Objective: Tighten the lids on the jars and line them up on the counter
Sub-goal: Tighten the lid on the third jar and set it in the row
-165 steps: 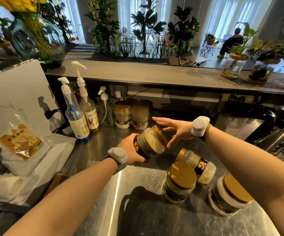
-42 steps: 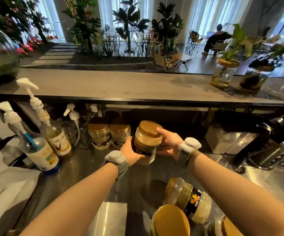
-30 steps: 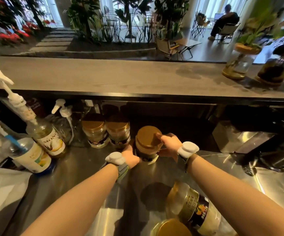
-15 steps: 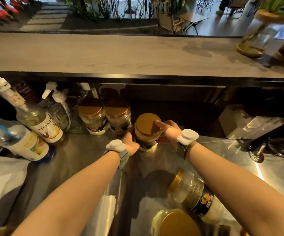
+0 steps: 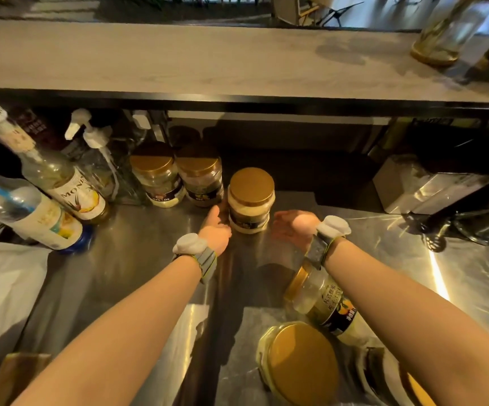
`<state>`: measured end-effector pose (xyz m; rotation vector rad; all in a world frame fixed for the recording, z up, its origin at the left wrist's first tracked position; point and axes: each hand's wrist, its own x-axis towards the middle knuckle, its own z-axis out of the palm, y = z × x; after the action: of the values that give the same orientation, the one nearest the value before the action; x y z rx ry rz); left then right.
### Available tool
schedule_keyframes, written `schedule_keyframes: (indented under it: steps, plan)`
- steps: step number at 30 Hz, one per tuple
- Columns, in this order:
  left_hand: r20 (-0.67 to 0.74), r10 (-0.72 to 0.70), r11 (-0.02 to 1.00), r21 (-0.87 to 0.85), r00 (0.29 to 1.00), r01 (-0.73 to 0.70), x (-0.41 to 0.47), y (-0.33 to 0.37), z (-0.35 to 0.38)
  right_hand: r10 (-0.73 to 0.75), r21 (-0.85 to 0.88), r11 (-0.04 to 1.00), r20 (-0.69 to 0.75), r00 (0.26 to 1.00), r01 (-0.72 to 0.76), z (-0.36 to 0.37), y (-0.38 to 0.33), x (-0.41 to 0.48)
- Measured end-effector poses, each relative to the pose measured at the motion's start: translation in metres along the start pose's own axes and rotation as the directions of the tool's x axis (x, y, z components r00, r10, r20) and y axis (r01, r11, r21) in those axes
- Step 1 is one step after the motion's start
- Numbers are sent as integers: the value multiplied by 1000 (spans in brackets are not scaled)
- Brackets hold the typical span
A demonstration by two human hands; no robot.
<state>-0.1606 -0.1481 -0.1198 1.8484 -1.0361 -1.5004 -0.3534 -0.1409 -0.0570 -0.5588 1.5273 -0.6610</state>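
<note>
Three gold-lidded jars stand in a row at the back of the steel counter [image 5: 472,288]: the left jar [image 5: 156,178], the middle jar [image 5: 200,178] and the right jar [image 5: 250,200]. My left hand [image 5: 215,230] lies against the right jar's left side, fingers loose. My right hand [image 5: 294,227] is open and just clear of that jar's right side. Closer to me a jar on its side [image 5: 322,303] is partly under my right forearm. An upright jar [image 5: 299,361] stands in front of it, and another jar [image 5: 384,373] shows at the bottom right, mostly hidden.
Syrup pump bottles [image 5: 70,186] and a blue-based bottle [image 5: 29,215] stand at the left, by a white bag [image 5: 3,282]. A metal box [image 5: 413,186] and dark equipment [image 5: 466,224] sit at the right. A raised bar top [image 5: 237,60] overhangs the back.
The jar was carried to the back and set upright beside the two standing jars. My right hand came off its lid and drew back to the right; my left hand stays at its side.
</note>
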Motion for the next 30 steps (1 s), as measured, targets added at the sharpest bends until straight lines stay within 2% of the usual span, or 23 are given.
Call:
schedule_keyframes:
  steps: [2, 4, 9, 15, 20, 25, 30]
  plan:
    - [-13, -9, 997, -79, 1000, 8, -6, -5, 0, -1, -6, 1000, 3, 1000, 1, 3, 3, -3]
    - [43, -40, 983, -175, 998, 46, -9, -4, -1, -15, 20, 1000, 10, 1000, 15, 4, 13, -3]
    - [100, -3, 987, -158, 995, 19, -15, -5, 3, -29, 103, 994, 106, 994, 18, 9, 21, -1]
    - [83, 45, 999, 13, 996, -46, -8, -1, 1, -9, 183, 983, 117, 993, -12, 8, 14, 5]
    - [119, 59, 998, -3, 991, -59, -3, 2, -3, -17, 168, 986, 113, 993, -2, 14, 2, 7]
    - [86, 99, 994, -48, 991, -95, 1, 9, -2, -2, 143, 990, 162, 987, -22, 22, -10, 6]
    - [82, 134, 989, -79, 988, -127, 5, 20, -5, 51, 162, 984, 121, 991, -70, 29, -21, 18]
